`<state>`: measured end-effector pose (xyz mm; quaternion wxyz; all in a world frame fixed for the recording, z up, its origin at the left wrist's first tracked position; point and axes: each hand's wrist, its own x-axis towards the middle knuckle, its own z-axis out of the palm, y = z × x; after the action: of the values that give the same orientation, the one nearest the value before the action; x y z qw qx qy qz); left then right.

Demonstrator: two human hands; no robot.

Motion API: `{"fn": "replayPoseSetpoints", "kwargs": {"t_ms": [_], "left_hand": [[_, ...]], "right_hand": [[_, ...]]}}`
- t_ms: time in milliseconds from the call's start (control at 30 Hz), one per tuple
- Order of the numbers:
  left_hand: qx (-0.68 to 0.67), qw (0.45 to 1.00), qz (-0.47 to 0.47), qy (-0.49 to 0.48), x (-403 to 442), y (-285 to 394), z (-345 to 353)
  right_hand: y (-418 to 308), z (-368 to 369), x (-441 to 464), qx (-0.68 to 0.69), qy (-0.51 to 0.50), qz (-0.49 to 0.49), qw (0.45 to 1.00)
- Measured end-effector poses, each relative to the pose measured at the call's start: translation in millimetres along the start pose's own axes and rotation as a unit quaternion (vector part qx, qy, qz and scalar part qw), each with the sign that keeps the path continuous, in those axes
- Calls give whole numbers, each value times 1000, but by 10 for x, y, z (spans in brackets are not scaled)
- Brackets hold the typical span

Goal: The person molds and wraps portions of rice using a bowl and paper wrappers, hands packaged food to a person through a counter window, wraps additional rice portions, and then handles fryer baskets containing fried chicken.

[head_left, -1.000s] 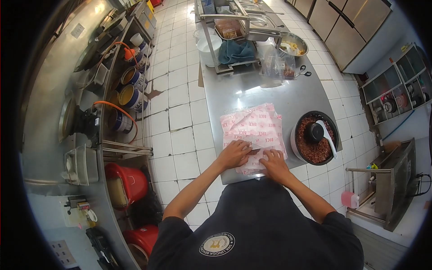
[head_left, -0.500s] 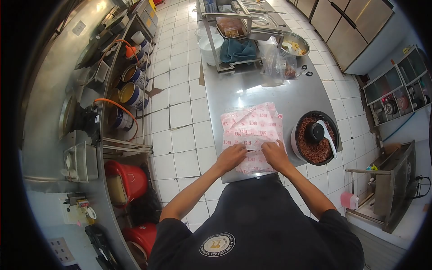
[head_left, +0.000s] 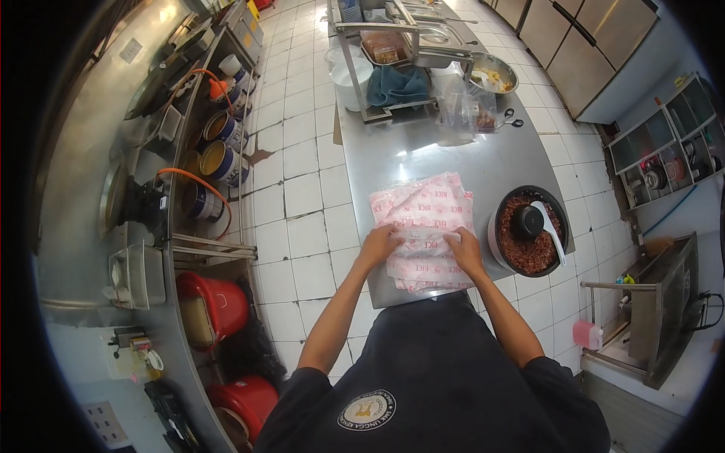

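Pink-printed wrapping paper [head_left: 434,198] lies in a stack near the front edge of the steel table. Across its middle is a folded paper parcel [head_left: 425,243]. My left hand [head_left: 383,243] grips the parcel's left end, and my right hand [head_left: 463,251] grips its right end. Whatever the parcel holds is hidden by the paper. To the right of the stack stands a round pot [head_left: 497,241] of reddish-brown rice, with a small black bowl [head_left: 527,223] and a white spoon [head_left: 550,230] on the rice.
At the table's back stand a metal rack [head_left: 377,116] with a blue cloth [head_left: 399,86], plastic bags [head_left: 455,109], a steel bowl of food [head_left: 511,75] and black-handled scissors [head_left: 509,118]. A shelf with tins [head_left: 219,162] and red tubs [head_left: 219,308] is on the left.
Both hands have moved forward and outward to the parcel's ends. The paper has been folded over, and the brownish filling seen between the hands earlier is now covered.
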<state>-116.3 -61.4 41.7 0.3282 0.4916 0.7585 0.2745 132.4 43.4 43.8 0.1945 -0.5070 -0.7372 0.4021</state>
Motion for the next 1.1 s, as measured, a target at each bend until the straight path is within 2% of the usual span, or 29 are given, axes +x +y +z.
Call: {"fn": "replayPoseSetpoints", "kwargs": {"t_ms": [67, 167, 267, 367, 467, 567, 667, 767, 867, 967, 1100], "left_hand": [[7, 999, -36, 3, -22, -74, 31], [15, 998, -66, 11, -45, -112, 78], [141, 978, 34, 153, -178, -12, 188], [251, 894, 243, 282, -303, 219, 187], [185, 934, 286, 110, -347, -13, 327], [172, 931, 301, 114, -431, 7, 293], [156, 945, 277, 79, -498, 22, 249], [140, 969, 201, 26, -533, 34, 213], [131, 972, 195, 19, -538, 26, 181], [213, 928, 287, 110, -515, 17, 128], [163, 947, 261, 92, -482, -125, 223]], "right_hand": [[-69, -31, -7, 15, 2, 60, 998], [105, 126, 2, 28, 54, 34, 998], [49, 139, -12, 10, 76, 60, 995], [-50, 132, -58, -11, 80, 52, 995], [-97, 165, -114, -170, 171, -122, 963], [-1, 158, -123, -267, 91, -233, 931], [74, 125, -222, -289, 22, -322, 901], [-130, -42, -370, -287, -3, -336, 897], [-130, -55, -467, -321, -16, -323, 890], [-13, 52, -437, -350, 0, -327, 878], [96, 157, -369, -354, 1, -327, 876]]}}
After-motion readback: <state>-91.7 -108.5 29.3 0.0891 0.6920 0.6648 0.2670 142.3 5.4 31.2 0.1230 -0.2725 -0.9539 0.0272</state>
